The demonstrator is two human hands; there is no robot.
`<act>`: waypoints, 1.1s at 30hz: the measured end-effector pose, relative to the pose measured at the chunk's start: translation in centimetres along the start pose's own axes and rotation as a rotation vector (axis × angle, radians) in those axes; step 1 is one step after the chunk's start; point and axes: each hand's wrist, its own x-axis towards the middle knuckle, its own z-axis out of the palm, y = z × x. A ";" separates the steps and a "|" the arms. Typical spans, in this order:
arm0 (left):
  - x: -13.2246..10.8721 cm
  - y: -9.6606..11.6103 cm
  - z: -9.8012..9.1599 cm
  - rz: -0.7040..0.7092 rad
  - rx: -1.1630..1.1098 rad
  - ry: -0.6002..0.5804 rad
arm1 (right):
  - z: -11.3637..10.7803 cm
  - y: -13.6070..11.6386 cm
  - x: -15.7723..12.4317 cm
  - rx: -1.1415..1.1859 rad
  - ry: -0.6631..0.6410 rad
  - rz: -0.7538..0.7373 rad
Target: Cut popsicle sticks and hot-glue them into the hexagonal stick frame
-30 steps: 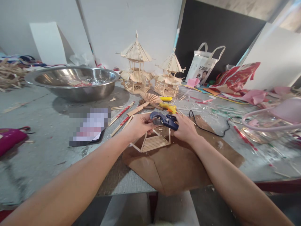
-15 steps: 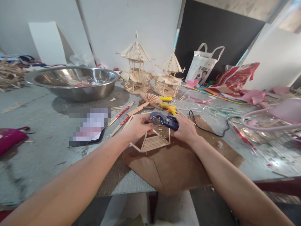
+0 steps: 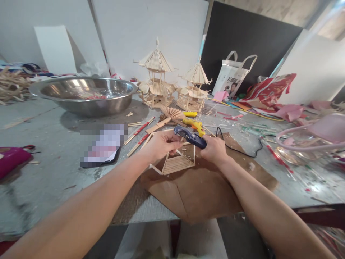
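My right hand [image 3: 214,149] is closed around the handles of blue cutting pliers [image 3: 190,136], held above a hexagonal frame of wooden sticks [image 3: 174,162]. My left hand [image 3: 159,144] is closed in a pinch at the pliers' jaws, holding a thin wooden stick that I can barely make out. The stick frame lies on a sheet of brown paper [image 3: 205,190] on the grey table [image 3: 54,172].
Two stick pagoda models [image 3: 157,77] [image 3: 194,88] stand behind, beside a large steel bowl [image 3: 83,93]. A yellow glue gun [image 3: 195,124] with black cord, a phone [image 3: 104,145], loose sticks, a white bag [image 3: 234,75], a pink-rimmed clear bowl [image 3: 312,138] and scraps surround the work.
My right hand has shifted slightly right and tilted the pliers, so their jaws now point up-left. My left hand stays at the jaws.
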 end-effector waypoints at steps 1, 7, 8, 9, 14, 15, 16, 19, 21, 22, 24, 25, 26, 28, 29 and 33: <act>0.0 0.0 -0.1 -0.008 0.031 -0.002 | 0.0 0.1 0.0 0.018 0.011 0.012; 0.0 0.2 -0.5 0.002 0.268 0.070 | -0.1 1.9 1.2 0.148 0.121 0.237; 0.1 0.1 -0.6 0.012 0.301 0.083 | -0.1 2.4 1.5 0.157 0.139 0.265; 0.1 0.0 -0.7 0.023 0.325 0.088 | 0.0 3.0 1.8 0.160 0.149 0.291; 0.4 -0.8 -1.0 0.074 0.393 0.050 | 0.4 5.7 2.6 0.101 0.134 0.406; 0.4 -0.9 -1.0 0.077 0.405 0.045 | 0.4 6.2 2.7 0.083 0.117 0.431; 0.5 -1.0 -1.0 0.076 0.414 0.043 | 0.5 6.6 2.7 0.065 0.098 0.453; 0.4 -0.9 -1.0 0.036 0.445 0.033 | 0.7 7.6 2.7 0.016 0.046 0.510; 0.4 -0.8 -1.0 0.001 0.486 0.011 | 0.8 8.1 2.8 -0.023 0.013 0.544; 0.5 -0.7 -1.0 -0.015 0.509 -0.007 | 1.0 8.3 2.8 -0.045 -0.003 0.562; 0.5 -0.7 -1.1 -0.043 0.552 -0.044 | 1.3 8.8 2.9 -0.087 -0.027 0.592; 0.5 -0.7 -1.1 -0.056 0.574 -0.063 | 1.4 9.0 3.0 -0.103 -0.037 0.604; 0.6 -0.7 -1.2 -0.070 0.596 -0.077 | 1.6 9.1 3.0 -0.116 -0.045 0.613; 0.7 -0.8 -1.3 -0.096 0.640 -0.101 | 1.8 9.3 3.0 -0.138 -0.060 0.621; 0.7 -0.8 -1.2 -0.105 0.663 -0.113 | 1.8 9.3 3.0 -0.148 -0.066 0.622; 0.8 -0.9 -1.0 -0.108 0.768 -0.149 | 2.0 9.1 3.0 -0.180 -0.098 0.619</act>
